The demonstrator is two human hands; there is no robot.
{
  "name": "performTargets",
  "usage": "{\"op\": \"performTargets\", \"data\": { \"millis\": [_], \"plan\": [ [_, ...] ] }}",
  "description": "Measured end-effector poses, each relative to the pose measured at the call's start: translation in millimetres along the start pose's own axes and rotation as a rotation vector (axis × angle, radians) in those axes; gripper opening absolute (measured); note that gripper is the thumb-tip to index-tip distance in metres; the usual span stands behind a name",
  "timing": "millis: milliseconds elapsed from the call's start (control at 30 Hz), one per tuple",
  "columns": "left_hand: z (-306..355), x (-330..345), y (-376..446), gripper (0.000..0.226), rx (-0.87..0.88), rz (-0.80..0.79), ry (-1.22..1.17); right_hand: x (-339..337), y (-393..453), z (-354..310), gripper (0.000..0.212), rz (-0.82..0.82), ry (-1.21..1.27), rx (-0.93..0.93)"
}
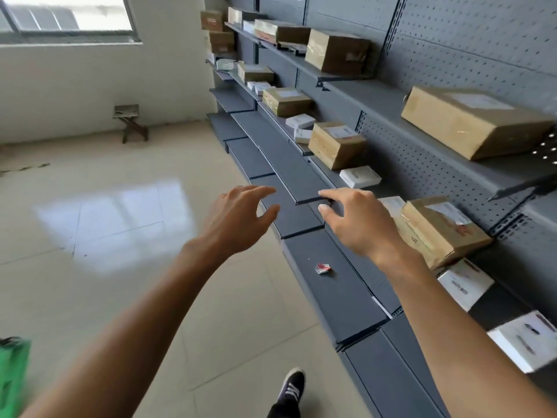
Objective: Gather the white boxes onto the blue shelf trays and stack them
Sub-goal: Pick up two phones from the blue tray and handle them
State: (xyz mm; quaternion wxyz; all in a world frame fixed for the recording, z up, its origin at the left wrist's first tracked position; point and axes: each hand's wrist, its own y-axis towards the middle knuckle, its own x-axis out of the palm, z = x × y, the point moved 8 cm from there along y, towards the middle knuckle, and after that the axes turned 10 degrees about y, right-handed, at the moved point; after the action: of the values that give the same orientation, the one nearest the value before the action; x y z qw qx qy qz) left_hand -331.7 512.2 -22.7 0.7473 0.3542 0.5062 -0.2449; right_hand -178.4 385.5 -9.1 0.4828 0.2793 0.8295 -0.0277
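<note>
Both forearms are bare from the lower edge of the view to the wrists, with no sleeve showing on either. The left grip (pixel 238 218) and the right grip (pixel 358 220) are bare too: no glove, ring, watch or band shows on them. Low in the view, one foot wears a dark lace-up canvas shoe with white laces and a white rubber toe rim (pixel 291 386). Above the shoe, a dark trouser leg (pixel 283 411) is cut off by the frame edge.
</note>
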Motion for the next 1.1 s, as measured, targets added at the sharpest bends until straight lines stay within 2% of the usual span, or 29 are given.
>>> {"op": "performTargets", "data": {
  "millis": [700,900,1100],
  "plan": [
    [-14,30,224,0.041,0.027,0.076,0.044,-15,207,64,0.04,0.08,0.053,-0.052],
    [-49,46,276,0.042,-0.001,0.089,0.037,6,268,71,0.036,0.097,0.081,-0.113],
    [-121,49,340,0.039,-0.019,0.142,0.044,47,367,48,0.035,0.102,0.001,-0.249]
  ]
}}
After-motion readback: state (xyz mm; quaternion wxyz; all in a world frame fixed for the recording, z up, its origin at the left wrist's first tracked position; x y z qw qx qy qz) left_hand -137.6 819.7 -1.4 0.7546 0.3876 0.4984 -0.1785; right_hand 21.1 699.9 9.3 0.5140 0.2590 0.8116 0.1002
